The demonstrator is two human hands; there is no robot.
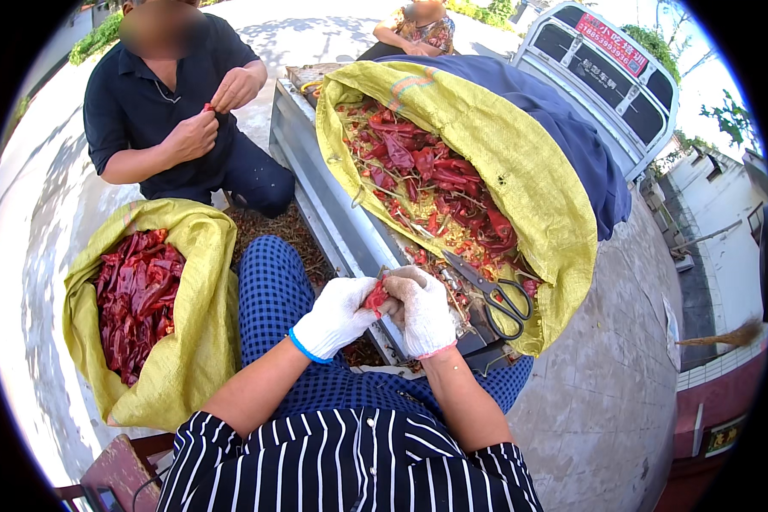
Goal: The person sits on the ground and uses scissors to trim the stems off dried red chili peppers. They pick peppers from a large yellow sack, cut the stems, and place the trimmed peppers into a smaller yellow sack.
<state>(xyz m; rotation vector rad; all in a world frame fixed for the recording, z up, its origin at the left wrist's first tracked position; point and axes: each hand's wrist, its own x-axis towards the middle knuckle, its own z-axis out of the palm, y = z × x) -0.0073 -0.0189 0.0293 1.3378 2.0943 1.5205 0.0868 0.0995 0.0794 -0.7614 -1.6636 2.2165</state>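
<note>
A red dried chili pepper [376,298] is pinched between my two hands above the edge of the truck bed [352,217]. My left hand [340,315], in a white knit glove with a blue cuff, grips it from one side. My right hand [422,310], gloved in white with a pink cuff, closes on its other side; the fingertips partly hide the pepper. Just right of my hands, black-handled scissors [489,288] lie at the mouth of an open yellow woven sack [537,185]. Dried red peppers [422,160], loose stems and seeds fill that opening.
On my left stands another yellow woven sack [198,307] holding red peppers [137,301]. A person [166,109] opposite handles a small red piece; another person [422,32] sits farther back. Dark blue cloth [525,96] covers the load by the truck's cab guard [605,77]. Stem debris [272,237] litters the ground.
</note>
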